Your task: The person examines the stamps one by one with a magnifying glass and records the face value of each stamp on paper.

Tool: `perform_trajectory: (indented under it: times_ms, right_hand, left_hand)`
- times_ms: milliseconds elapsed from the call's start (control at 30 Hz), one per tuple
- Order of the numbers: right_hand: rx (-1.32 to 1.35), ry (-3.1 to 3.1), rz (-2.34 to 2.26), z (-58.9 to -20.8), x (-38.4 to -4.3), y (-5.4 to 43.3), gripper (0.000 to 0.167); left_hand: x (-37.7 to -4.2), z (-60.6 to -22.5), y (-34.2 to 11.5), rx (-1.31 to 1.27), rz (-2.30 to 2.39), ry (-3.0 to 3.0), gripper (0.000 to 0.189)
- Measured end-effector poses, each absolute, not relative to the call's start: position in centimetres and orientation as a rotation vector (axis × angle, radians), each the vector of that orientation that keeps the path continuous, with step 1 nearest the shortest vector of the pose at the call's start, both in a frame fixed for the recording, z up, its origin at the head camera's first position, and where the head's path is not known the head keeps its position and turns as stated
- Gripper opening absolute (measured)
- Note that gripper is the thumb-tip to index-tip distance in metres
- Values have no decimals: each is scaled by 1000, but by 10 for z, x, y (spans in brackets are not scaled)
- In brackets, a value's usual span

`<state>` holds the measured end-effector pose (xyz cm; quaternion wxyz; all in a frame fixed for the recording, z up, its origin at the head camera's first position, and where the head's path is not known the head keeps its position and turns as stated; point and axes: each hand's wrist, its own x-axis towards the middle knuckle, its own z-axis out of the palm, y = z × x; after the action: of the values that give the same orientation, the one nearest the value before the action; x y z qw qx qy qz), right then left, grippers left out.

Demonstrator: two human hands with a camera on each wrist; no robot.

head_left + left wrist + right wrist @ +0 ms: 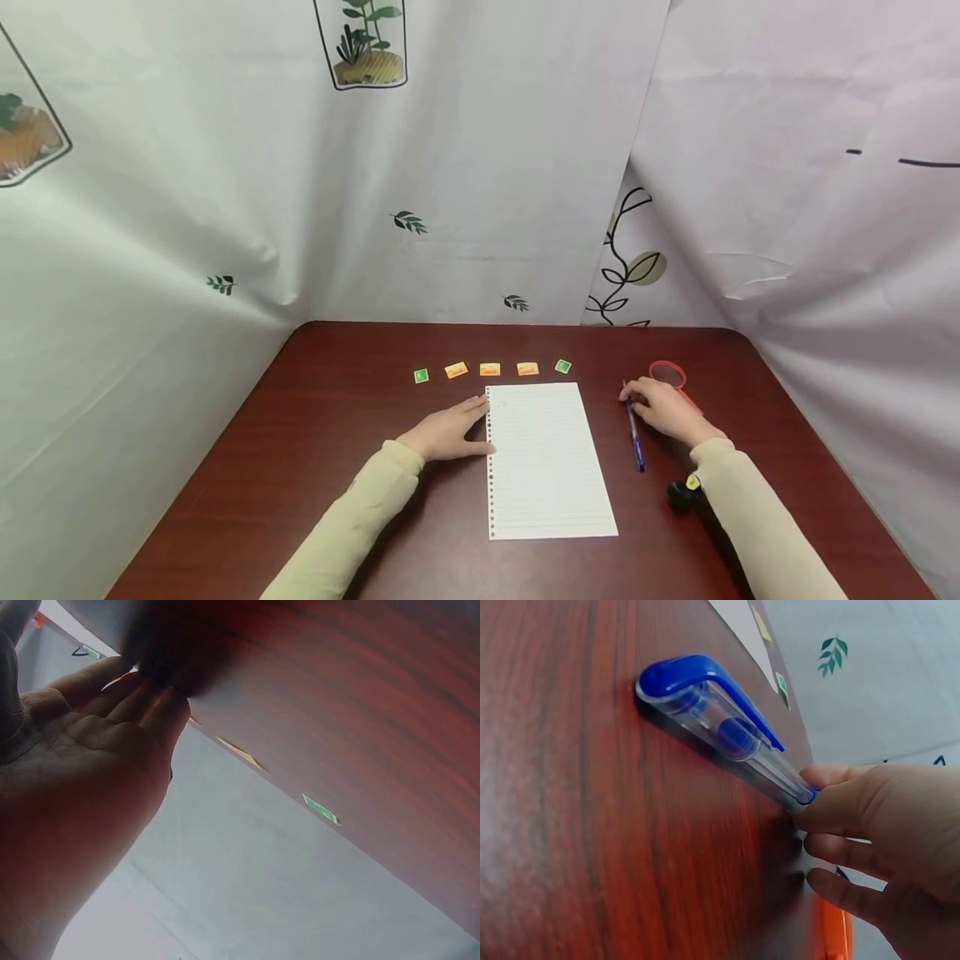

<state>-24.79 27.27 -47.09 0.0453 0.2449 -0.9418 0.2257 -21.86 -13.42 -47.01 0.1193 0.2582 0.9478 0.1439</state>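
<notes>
A lined sheet of loose-leaf paper (551,462), with punched holes down its left side, lies on the dark red-brown table. My left hand (450,429) rests at that holed edge, fingers extended and thumb spread on the paper. To the right of the sheet, my right hand (667,408) pinches a blue pen (636,437) at its far end between thumb and forefinger. The right wrist view shows the pen's clear body and blue clip (746,705), capped end toward the camera. Its gripped end is partly hidden by the fingertips.
Beyond the sheet lies a row of small cards: a green one (422,376) at left, three orange ones (490,369), another green one (563,366) at right. A red ring-shaped thing with a handle (692,403) lies behind my right hand. White printed cloth surrounds the table.
</notes>
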Motion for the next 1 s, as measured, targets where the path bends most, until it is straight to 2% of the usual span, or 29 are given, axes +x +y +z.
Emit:
perform_trajectory:
  times_ms: [1000]
  right_hand:
    - [745, -2904, 683, -474, -249, 270, 21]
  left_hand:
    - [-219, -470, -133, 760, 423, 2780, 86]
